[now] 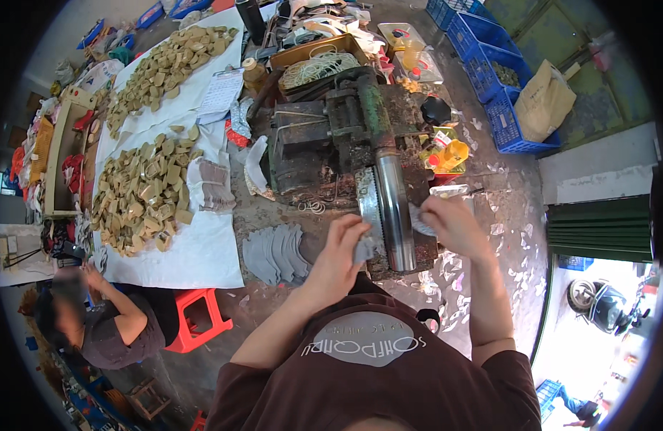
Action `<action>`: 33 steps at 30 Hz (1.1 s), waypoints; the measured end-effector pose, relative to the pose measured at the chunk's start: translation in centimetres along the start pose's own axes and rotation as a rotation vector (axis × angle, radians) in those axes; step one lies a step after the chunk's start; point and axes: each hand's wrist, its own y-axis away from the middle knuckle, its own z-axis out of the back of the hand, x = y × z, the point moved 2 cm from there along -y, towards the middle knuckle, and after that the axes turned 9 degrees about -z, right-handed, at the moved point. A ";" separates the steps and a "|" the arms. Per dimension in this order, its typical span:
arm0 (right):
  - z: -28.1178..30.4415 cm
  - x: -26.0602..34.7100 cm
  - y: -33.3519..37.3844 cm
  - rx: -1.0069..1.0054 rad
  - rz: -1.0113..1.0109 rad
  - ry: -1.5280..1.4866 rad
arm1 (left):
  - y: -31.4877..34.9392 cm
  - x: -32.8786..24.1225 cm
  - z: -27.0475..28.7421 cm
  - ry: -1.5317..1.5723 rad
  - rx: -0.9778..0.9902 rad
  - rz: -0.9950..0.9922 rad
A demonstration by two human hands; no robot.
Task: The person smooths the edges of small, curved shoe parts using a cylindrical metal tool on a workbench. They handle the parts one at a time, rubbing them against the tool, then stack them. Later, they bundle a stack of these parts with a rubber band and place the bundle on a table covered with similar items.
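In front of me stands a worn, oily machine [310, 140] with a shiny metal roller [395, 208] and a toothed metal wheel [368, 197] beside it. On the roller's left, my left hand [335, 255] is closed on a small grey sheet piece [364, 250] close to the wheel's near end. To the right of the roller, my right hand [453, 224] has its fingers pinched together next to a pale grey piece [418, 221]; whether they grip it is unclear. Several curved grey pieces [275, 253] lie fanned out left of my left hand.
A white-covered table [220, 266] at the left carries heaps of tan blocks [145, 194]. A co-worker [105, 323] sits near a red stool [198, 320]. Behind the machine is a tray of string [324, 68]. Blue crates [500, 108] and floor scraps [457, 284] are at right.
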 end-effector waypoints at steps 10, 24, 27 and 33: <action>-1.0 1.2 0.0 -0.268 -0.015 -0.281 | 1.0 1.1 2.6 -0.041 -0.186 0.110; -1.4 0.9 0.3 -0.361 -0.042 -0.428 | 18.2 12.8 8.6 -0.671 0.335 0.503; -1.2 2.1 0.6 -0.334 -0.014 -0.437 | 16.0 10.9 9.4 -0.546 0.200 0.574; -2.3 10.2 1.6 -0.199 0.370 -0.310 | 5.6 3.2 8.8 0.167 -0.232 0.215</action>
